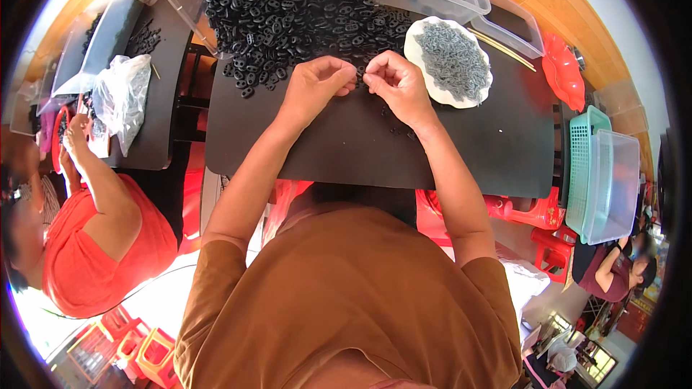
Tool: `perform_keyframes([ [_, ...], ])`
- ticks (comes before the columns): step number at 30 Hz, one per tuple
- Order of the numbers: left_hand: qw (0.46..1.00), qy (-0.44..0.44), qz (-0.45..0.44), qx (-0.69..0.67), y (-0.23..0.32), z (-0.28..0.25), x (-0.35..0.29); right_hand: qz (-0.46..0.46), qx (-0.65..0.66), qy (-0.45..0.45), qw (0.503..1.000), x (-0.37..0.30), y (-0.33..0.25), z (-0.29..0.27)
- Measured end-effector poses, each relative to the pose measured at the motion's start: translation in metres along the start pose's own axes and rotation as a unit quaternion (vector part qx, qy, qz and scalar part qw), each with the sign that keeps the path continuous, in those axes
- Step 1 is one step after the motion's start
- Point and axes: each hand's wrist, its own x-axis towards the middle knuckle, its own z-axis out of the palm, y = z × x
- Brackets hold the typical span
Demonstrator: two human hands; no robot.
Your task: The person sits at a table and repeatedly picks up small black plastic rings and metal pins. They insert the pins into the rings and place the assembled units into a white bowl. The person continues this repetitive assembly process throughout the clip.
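My left hand and my right hand meet over the dark table, each with thumb and fingers pinched together. Their fingertips are a small gap apart. Something small and dark seems to sit between them, but it blends into the parts behind. Just beyond my hands spreads a large pile of small black plastic pieces, oval with holes in them. Close to my right hand stands a white scalloped plate heaped with small thin grey pieces, apparently metal.
Clear plastic bins stand at the back, with thin sticks and a red scalloped dish further right. A green basket is by the table's right end. At left, a person in red works at another table beside a plastic bag.
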Motion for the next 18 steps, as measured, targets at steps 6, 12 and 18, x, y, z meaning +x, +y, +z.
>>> perform_keyframes([
  [6,0.999,0.001,0.003,0.045,0.001,0.002,-0.001,-0.015,-0.027,-0.006,1.0,-0.001,0.002,0.002],
  [12,0.999,-0.006,0.024,0.046,-0.003,0.004,-0.001,-0.023,-0.036,0.008,0.999,-0.002,0.007,0.003],
  [18,0.999,0.001,-0.024,-0.025,0.007,0.002,-0.003,-0.195,-0.204,0.09,0.955,-0.001,-0.002,0.009],
])
